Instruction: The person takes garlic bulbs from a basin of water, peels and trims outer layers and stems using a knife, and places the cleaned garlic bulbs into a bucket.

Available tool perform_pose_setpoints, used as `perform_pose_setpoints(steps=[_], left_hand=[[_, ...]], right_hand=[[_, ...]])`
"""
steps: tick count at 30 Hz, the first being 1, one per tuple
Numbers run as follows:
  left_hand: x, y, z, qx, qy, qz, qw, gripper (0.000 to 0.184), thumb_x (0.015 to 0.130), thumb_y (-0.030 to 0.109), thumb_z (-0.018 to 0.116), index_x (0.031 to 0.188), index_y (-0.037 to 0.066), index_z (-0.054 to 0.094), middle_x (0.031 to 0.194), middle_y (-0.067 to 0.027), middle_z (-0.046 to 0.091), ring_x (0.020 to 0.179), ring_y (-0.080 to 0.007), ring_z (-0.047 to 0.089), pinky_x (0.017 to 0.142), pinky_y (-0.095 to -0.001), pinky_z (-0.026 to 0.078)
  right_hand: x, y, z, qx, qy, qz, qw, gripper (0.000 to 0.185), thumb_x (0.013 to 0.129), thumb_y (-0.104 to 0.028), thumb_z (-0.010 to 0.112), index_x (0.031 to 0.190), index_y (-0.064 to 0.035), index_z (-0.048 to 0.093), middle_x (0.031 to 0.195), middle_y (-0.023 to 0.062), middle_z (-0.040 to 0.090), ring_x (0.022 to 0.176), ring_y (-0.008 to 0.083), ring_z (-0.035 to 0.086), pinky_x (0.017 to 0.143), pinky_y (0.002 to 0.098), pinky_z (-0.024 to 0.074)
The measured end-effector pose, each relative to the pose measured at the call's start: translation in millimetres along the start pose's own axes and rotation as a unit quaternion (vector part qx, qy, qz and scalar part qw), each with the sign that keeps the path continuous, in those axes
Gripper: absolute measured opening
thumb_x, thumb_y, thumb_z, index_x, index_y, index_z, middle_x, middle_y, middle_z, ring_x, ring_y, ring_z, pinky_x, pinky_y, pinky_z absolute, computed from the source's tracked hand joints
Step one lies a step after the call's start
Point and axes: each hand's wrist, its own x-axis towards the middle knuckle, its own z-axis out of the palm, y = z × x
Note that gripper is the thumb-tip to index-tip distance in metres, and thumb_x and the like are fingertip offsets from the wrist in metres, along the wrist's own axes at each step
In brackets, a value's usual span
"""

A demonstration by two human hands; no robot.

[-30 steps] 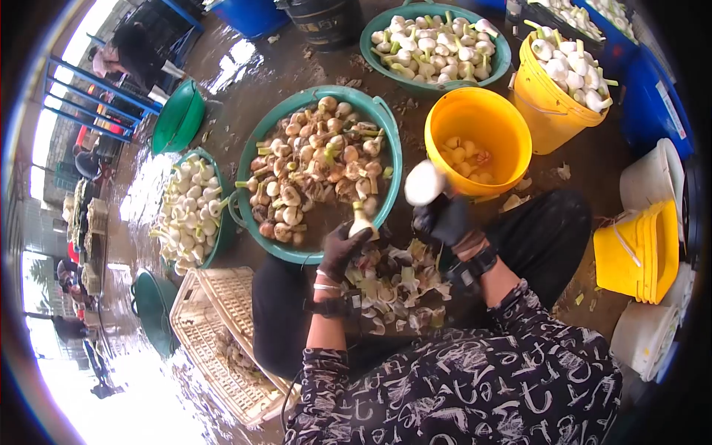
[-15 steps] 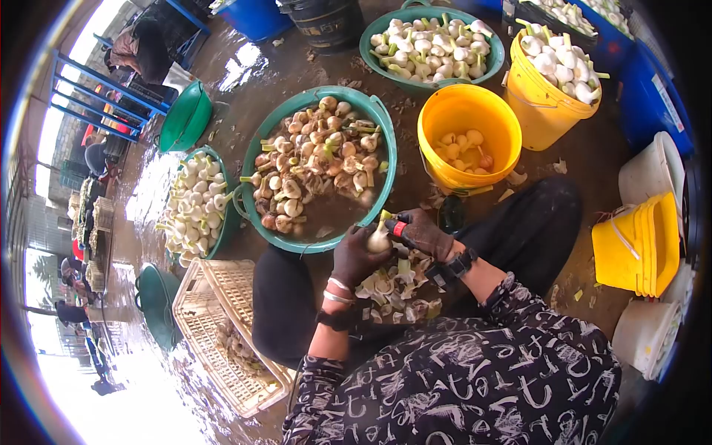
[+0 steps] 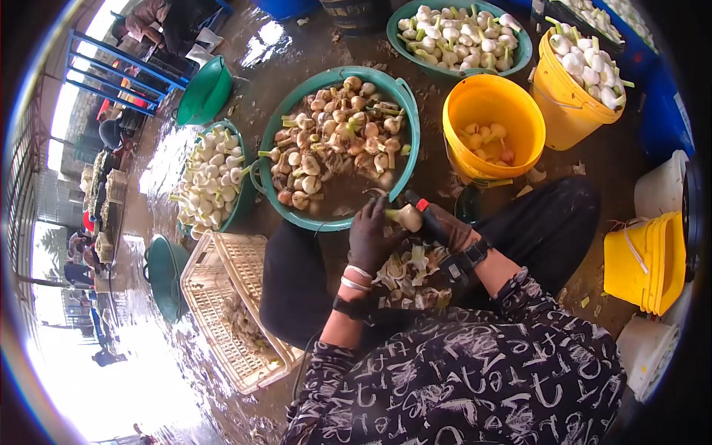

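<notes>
Between my two dark-gloved hands is a pale garlic bulb (image 3: 408, 217), lying sideways with its stem pointing left. My right hand (image 3: 448, 227), a red band on one finger, is closed around the bulb's right side. My left hand (image 3: 373, 236) is curled beside the stem, its thumb close under the bulb; a thin, dark curved shape shows at its fingertips, too small to name. Just beyond is a green tub (image 3: 343, 222) of brownish, unpeeled garlic bulbs (image 3: 345, 133) in murky water. Peeled skins (image 3: 408, 276) lie below my hands, between my legs.
A yellow bucket (image 3: 454, 152) with a few bulbs stands ahead right, beside a yellow bucket (image 3: 552, 111) heaped with white garlic. Green basins of white garlic (image 3: 211, 182) stand left and at the back. A cream crate (image 3: 211, 278) leans by my left knee. Another person (image 3: 152, 22) bends far left.
The bulb has turned from stem-up to sideways, and my hands have moved slightly up and right with it. My left fingers have loosened from around the bulb. The whole view has shifted.
</notes>
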Motion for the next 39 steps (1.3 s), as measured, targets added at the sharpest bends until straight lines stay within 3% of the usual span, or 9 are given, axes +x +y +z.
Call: perform_pose_setpoints(steps=[4,10,12,16,23,26,33,36,39], left_hand=[[-8,-11,6,0.052,-0.155,0.041,0.986,0.031,0.074,0.020,0.068,0.103,0.012,0.064,0.098,-0.0089,0.063,0.084,-0.0315,0.060,0.071,-0.0359,0.049],[-17,-27,17,-0.005,-0.187,-0.111,0.976,0.025,0.077,0.017,0.065,0.101,0.010,0.064,0.089,-0.0099,0.064,0.080,-0.0306,0.061,0.068,-0.0346,0.049],[-25,-52,25,-0.471,-0.145,-0.397,0.775,0.027,0.079,0.016,0.065,0.104,0.005,0.061,0.088,-0.0120,0.064,0.078,-0.0290,0.062,0.067,-0.0337,0.050],[-40,-48,7,-0.124,-0.082,-0.007,0.989,0.045,0.080,0.013,0.068,0.120,0.001,0.051,0.099,-0.0144,0.064,0.088,-0.0266,0.064,0.077,-0.0312,0.050],[-39,-6,-14,0.054,-0.086,0.091,0.991,0.032,0.078,0.012,0.069,0.106,0.001,0.059,0.096,-0.0131,0.064,0.088,-0.0267,0.063,0.076,-0.0317,0.050],[-63,-20,-27,-0.669,-0.225,-0.344,0.619,0.023,0.085,0.011,0.061,0.106,0.002,0.055,0.088,0.0009,0.060,0.074,-0.0103,0.057,0.064,-0.0236,0.047],[-30,-3,-61,-0.552,-0.334,-0.253,0.721,0.048,0.077,0.021,0.072,0.115,-0.001,0.054,0.098,-0.0060,0.062,0.087,-0.0152,0.057,0.081,-0.0279,0.046],[-16,16,-26,-0.160,-0.148,-0.085,0.972,0.057,0.072,0.018,0.078,0.119,-0.002,0.053,0.107,-0.0083,0.061,0.098,-0.0151,0.056,0.086,-0.0301,0.047],[-19,6,14,-0.306,-0.124,-0.131,0.935,0.052,0.076,0.013,0.074,0.121,-0.002,0.051,0.109,-0.0082,0.060,0.097,-0.0142,0.057,0.086,-0.0279,0.047]], right_hand=[[20,42,-14,-0.284,0.056,-0.282,0.915,0.029,0.092,-0.023,0.049,0.113,-0.0034,0.054,0.088,-0.0002,0.058,0.072,0.0060,0.052,0.063,0.0226,0.0437],[8,7,-4,-0.151,-0.011,0.036,0.988,0.035,0.085,-0.020,0.064,0.113,-0.0044,0.052,0.101,-0.0006,0.056,0.087,0.0057,0.052,0.075,0.0214,0.0446],[6,6,4,-0.141,-0.030,-0.070,0.987,0.048,0.076,-0.013,0.072,0.117,-0.0046,0.050,0.104,-0.0006,0.055,0.093,0.0063,0.050,0.081,0.0226,0.0433],[10,4,22,-0.013,-0.020,-0.177,0.984,0.058,0.065,-0.004,0.077,0.116,-0.0055,0.051,0.104,0.0002,0.055,0.092,0.0074,0.051,0.081,0.0227,0.0441],[48,73,-39,0.268,0.091,-0.084,0.955,0.040,0.071,-0.013,0.073,0.104,-0.0055,0.053,0.098,0.0089,0.058,0.094,0.0182,0.058,0.087,0.0304,0.0472],[40,72,-35,0.167,0.156,-0.132,0.964,0.039,0.076,-0.029,0.071,0.100,-0.0027,0.054,0.094,0.0112,0.061,0.088,0.0232,0.061,0.084,0.0328,0.0495],[12,38,-26,-0.395,0.145,-0.300,0.856,0.048,0.075,-0.012,0.066,0.120,-0.0032,0.051,0.107,0.0088,0.062,0.095,0.0172,0.061,0.081,0.0295,0.0492],[13,36,-12,0.124,0.132,-0.125,0.976,0.032,0.076,-0.006,0.064,0.107,-0.0032,0.057,0.099,0.0094,0.063,0.091,0.0171,0.061,0.078,0.0294,0.0496],[9,35,-3,-0.104,0.110,-0.227,0.962,0.028,0.082,-0.007,0.057,0.110,-0.0035,0.056,0.101,0.0083,0.062,0.093,0.0179,0.061,0.079,0.0293,0.0492]])
